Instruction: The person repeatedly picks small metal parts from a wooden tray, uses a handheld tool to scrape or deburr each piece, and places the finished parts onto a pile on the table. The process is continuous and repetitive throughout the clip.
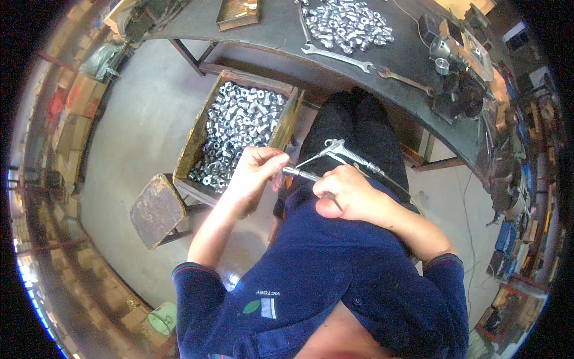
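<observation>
My left hand [254, 173] is pinched around a small metal fitting at the left end of a slim silver rod-shaped tool [308, 175]. The fitting is mostly covered by the fingertips. My right hand [347, 191] is closed in a fist around the other end of that tool, and a thin dark piece shows at its lower side. Across my lap lies a silver air blow gun [344, 151] with its hose running right, just beyond the right hand. A wooden crate [188, 149] full of shiny metal fittings [242, 128] stands beyond the left hand.
On the dark workbench [275, 33] lie a heap of metal fittings [347, 24], an open-end wrench [338, 57], another wrench [406, 81] and a shallow tray [239, 15]. A small wooden stool [156, 210] stands left of the crate. Machine parts [460, 96] crowd the bench's right end.
</observation>
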`<state>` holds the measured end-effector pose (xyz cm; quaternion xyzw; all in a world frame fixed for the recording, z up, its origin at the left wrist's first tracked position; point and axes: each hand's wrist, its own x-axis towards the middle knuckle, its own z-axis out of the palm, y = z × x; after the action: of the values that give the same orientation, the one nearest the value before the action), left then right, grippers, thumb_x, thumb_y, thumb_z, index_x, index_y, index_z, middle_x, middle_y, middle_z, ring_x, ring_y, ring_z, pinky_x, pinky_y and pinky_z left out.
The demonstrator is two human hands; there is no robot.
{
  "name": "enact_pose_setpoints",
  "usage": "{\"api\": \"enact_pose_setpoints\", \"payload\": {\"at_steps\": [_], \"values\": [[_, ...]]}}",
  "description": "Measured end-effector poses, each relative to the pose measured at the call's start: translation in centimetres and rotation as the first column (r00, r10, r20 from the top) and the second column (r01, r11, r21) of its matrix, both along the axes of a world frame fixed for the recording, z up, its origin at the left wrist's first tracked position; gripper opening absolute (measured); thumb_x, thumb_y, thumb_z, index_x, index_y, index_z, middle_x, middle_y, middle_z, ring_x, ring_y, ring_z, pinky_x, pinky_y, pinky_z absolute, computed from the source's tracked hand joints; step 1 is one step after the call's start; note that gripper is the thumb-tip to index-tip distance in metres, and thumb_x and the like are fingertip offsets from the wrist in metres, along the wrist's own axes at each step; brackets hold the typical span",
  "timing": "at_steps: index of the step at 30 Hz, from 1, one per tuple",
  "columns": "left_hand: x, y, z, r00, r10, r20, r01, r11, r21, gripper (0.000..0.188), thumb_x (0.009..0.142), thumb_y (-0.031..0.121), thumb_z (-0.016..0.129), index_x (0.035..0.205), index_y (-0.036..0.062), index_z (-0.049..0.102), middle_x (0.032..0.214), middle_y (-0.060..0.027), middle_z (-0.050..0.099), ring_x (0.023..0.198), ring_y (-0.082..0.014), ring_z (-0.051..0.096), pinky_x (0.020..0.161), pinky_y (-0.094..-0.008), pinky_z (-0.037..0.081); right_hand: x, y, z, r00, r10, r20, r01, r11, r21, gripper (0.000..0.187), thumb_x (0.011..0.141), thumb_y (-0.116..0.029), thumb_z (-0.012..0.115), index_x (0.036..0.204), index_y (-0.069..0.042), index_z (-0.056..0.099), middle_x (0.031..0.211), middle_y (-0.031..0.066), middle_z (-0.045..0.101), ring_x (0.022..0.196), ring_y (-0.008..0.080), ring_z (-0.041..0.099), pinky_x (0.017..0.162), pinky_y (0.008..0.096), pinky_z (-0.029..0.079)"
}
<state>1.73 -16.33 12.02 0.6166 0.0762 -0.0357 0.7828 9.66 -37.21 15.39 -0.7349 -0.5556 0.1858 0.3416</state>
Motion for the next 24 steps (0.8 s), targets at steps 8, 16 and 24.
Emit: {"api": "enact_pose_setpoints", "payload": {"at_steps": [8,16,24], "values": [[0.7,-0.5,2.0,0.982,-0.128,0.138,0.109,0.984,0.14,0.018,0.083,0.008,0.065,0.098,-0.0007,0.061,0.07,-0.0034,0.061,0.065,-0.0108,0.059,0.058,-0.0229,0.047,0.0,0.0,-2.0,0.986,-0.056,-0.16,0.064,0.997,0.047,0.016,0.06,-0.012,0.063,0.059,-0.006,0.048,0.054,0.0121,0.05,0.052,0.0303,0.054,0.048,0.0354,0.04],[1.2,-1.0,1.3,0.997,-0.077,0.002,0.077,0.996,0.045,0.021,0.079,0.008,0.069,0.096,0.0003,0.06,0.073,-0.0044,0.061,0.062,-0.011,0.058,0.057,-0.0237,0.048,0.6,-0.6,-1.5,0.983,-0.079,-0.164,0.097,0.99,0.105,0.017,0.061,-0.016,0.06,0.057,-0.005,0.047,0.051,0.0121,0.045,0.047,0.0298,0.048,0.046,0.037,0.037],[2.2,0.8,-1.1,0.938,0.021,0.346,-0.309,0.504,0.806,0.026,0.061,0.008,0.07,0.086,-0.0009,0.066,0.079,-0.015,0.067,0.071,-0.0238,0.066,0.065,-0.0302,0.051,1.4,-3.5,4.9,0.981,-0.048,-0.186,0.117,0.92,0.374,0.021,0.063,-0.016,0.061,0.055,-0.006,0.046,0.052,0.0077,0.042,0.044,0.0219,0.044,0.042,0.0338,0.03]]}}
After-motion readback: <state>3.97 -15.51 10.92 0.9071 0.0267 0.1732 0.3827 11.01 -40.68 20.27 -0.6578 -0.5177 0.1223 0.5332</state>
